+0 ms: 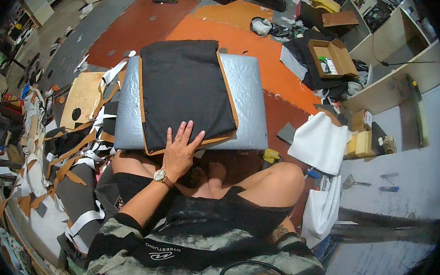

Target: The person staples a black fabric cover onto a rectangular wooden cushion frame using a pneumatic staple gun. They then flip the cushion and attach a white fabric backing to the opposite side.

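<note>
My left hand [181, 150], with a watch [160, 175] on its wrist, lies palm down with fingers spread. Its fingertips press on the near edge of a black fabric piece [183, 91], whose tan edging shows along both sides and the front. That fabric rests on a silvery, film-covered block or cushion [245, 99] in front of my crossed legs. Only part of my right arm shows, beside my right thigh; the right hand is out of sight.
Tan, white and black scraps [79, 153] pile up on the left beside a tan board [81, 99]. On the right are white cloth [318, 142], an open cardboard box [345, 58], yellow blocks [360, 144] and a low white-topped surface with small tools. Orange and brown flooring [238, 35] extends ahead.
</note>
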Action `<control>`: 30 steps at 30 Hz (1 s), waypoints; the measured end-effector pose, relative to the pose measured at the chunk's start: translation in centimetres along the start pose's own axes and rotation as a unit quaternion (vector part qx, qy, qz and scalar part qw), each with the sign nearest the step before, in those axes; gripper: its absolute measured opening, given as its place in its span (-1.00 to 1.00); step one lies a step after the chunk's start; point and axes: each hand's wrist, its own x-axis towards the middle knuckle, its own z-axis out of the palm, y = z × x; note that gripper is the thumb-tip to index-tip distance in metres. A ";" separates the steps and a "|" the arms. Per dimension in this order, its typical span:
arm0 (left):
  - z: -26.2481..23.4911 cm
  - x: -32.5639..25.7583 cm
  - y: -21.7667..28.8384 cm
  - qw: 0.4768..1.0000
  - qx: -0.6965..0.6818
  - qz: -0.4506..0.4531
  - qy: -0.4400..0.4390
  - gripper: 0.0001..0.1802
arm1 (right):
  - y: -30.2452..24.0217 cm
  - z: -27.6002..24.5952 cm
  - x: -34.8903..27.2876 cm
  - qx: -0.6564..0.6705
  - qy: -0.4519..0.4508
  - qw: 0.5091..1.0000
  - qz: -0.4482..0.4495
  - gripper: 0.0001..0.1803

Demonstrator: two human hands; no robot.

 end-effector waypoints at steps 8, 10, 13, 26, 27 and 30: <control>0.1 -0.5 0.0 1.000 -0.009 -0.006 -0.001 -0.33 | 0.4 2.3 1.3 -0.017 -0.044 0.999 0.012 -0.23; 0.3 -0.8 -0.2 1.000 -0.002 0.003 0.005 -0.32 | 1.0 2.1 1.2 -0.016 -0.050 0.999 0.012 -0.20; 0.6 -0.9 -0.2 1.000 0.000 0.002 0.020 -0.32 | 2.1 1.2 0.6 -0.008 -0.056 0.998 0.008 -0.16; 3.2 -1.5 0.0 0.992 -0.052 -0.019 0.113 -0.33 | -2.1 -25.6 -13.6 0.193 0.231 0.949 -0.096 -0.28; 3.2 -1.7 0.0 0.992 -0.055 -0.024 0.115 -0.33 | -7.2 -26.7 -17.4 0.277 0.225 0.918 -0.173 -0.51; 3.8 -1.4 0.1 0.989 -0.067 -0.021 0.130 -0.33 | -16.3 -27.4 -23.9 0.416 0.169 0.877 -0.173 -0.69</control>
